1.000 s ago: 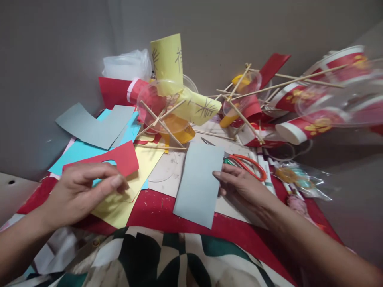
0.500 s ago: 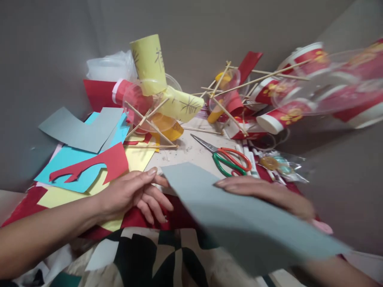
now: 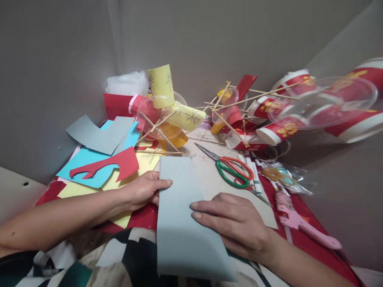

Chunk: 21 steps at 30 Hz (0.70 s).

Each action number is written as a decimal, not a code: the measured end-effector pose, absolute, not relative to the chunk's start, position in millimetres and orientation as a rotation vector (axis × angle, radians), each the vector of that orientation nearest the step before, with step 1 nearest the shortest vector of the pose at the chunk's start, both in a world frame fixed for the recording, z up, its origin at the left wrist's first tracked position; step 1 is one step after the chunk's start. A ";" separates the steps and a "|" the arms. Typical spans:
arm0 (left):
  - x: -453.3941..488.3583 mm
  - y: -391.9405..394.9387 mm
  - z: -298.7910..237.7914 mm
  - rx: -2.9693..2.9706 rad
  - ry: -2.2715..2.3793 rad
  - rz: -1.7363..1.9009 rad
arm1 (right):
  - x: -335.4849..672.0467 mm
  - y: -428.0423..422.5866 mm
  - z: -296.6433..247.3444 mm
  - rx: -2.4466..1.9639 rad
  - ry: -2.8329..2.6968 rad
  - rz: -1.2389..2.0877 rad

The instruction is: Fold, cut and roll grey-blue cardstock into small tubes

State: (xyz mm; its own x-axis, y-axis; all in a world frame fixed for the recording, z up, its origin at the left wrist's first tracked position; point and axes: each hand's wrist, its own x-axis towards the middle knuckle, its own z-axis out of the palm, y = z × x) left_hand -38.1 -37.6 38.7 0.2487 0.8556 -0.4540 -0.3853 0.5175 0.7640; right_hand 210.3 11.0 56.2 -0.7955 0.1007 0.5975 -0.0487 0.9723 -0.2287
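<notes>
Surface: red cover (image 3: 145, 218), pale board (image 3: 206, 175) on top. Grey walls (image 3: 194, 36) enclose back and sides. Grey-blue sheet (image 3: 182, 223): raised between hands, overlapping board's near part in view. Left hand (image 3: 143, 189): grip closed on sheet's left edge, thumb on top. Right hand (image 3: 239, 219): fingers laid over right edge; grip closure cannot be told. Scissors (image 3: 220, 160): on board. Pink glue gun (image 3: 299, 224): right, on cover. Cyan sheet (image 3: 80, 158): left.

Your left hand (image 3: 143, 190) pinched, thumb (image 3: 163, 183) on the near side, forearm (image 3: 68, 213) stretched from the left; your right hand (image 3: 242, 223) showed its back, fingers (image 3: 209, 206) pointing left.
</notes>
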 end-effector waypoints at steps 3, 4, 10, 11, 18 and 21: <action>-33.3 -34.1 41.7 0.629 1.003 0.935 | 207.7 8.0 64.4 0.042 -2.446 0.236; -31.7 -32.4 43.1 0.651 1.007 0.935 | 206.6 6.7 65.9 0.075 -2.426 0.255; -23.2 -14.9 51.7 0.772 1.028 0.932 | 205.4 1.5 63.4 -0.225 -2.101 0.831; -21.9 -12.5 52.1 0.795 1.036 0.954 | 206.2 0.7 62.6 -0.391 -1.998 0.985; -25.9 -11.7 44.0 0.998 0.989 1.136 | 204.0 11.1 56.4 -1.131 -1.428 1.693; -30.0 -15.8 41.2 1.078 0.999 1.180 | 195.9 17.8 51.2 -1.174 -1.299 1.829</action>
State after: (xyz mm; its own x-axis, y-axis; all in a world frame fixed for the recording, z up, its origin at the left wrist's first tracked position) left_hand -30.0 -15.8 41.2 0.1194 0.9922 -0.0359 -0.1988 0.0593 0.9782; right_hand 195.9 17.8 51.2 -0.4289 0.8463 -0.3160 0.0193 -0.3411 -0.9398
